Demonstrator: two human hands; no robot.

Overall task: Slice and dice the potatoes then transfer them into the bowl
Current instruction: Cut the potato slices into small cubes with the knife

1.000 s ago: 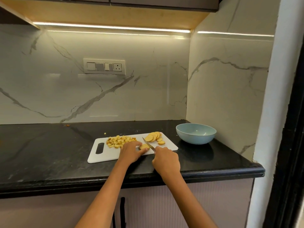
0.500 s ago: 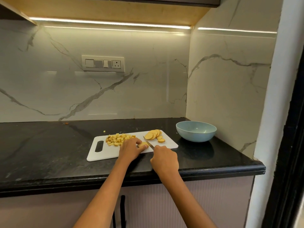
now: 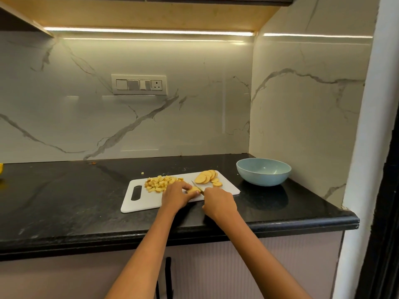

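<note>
A white cutting board [image 3: 142,201] lies on the black counter. A heap of diced potato [image 3: 160,183] sits at its back left, and round potato slices [image 3: 206,176] are fanned at its back right. My left hand [image 3: 176,194] holds a small stack of slices [image 3: 192,190] down on the board with curled fingers. My right hand [image 3: 218,202] grips a knife [image 3: 197,186] by the handle; the blade rests against the right side of the held slices. A light blue bowl [image 3: 263,172] stands empty to the right of the board.
The counter's front edge [image 3: 194,231] runs just under my wrists. Marble walls close the back and right, with the bowl in that corner. A stray potato bit [image 3: 142,173] lies behind the board. Something yellow [image 3: 1,168] shows at the far left edge.
Both hands stay at the same place on the board. The knife blade has dropped lower against the held slices. The view has shifted slightly.
</note>
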